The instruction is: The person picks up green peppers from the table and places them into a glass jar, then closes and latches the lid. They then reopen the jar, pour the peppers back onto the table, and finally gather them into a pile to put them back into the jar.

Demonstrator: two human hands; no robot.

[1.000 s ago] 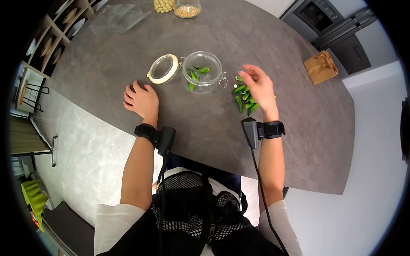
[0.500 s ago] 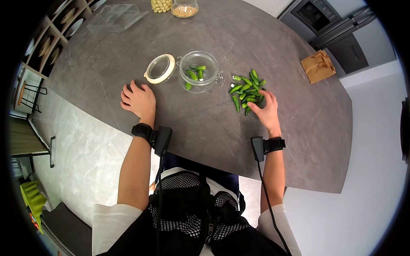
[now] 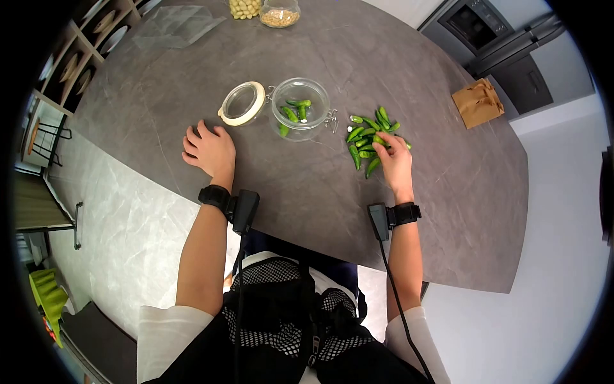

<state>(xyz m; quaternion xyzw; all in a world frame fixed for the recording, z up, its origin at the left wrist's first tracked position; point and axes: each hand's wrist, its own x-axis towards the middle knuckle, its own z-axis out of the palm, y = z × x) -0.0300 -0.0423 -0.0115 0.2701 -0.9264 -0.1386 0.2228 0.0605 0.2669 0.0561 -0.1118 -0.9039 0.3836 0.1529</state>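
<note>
A small heap of green peppers (image 3: 366,136) lies on the dark grey stone table (image 3: 307,192), right of an open glass jar (image 3: 300,116) that holds a few peppers. The jar's hinged lid (image 3: 242,102) lies flipped open to its left. My right hand (image 3: 395,160) rests at the heap's near right edge, its fingertips pinched on a pepper there. My left hand (image 3: 210,150) lies flat, palm down, on the table near the lid, holding nothing. Both wrists carry black bands with small devices.
Two more jars (image 3: 268,11) with pale contents stand at the table's far edge beside a clear plastic sheet (image 3: 176,27). A brown paper bag (image 3: 477,102) sits at the right. Shelves with dishes are at the far left, and the table edge runs close to my body.
My right hand first pulled back from the jar side to the heap's near edge, then slid forward onto the peppers and closed its fingertips. My left hand has hardly moved.
</note>
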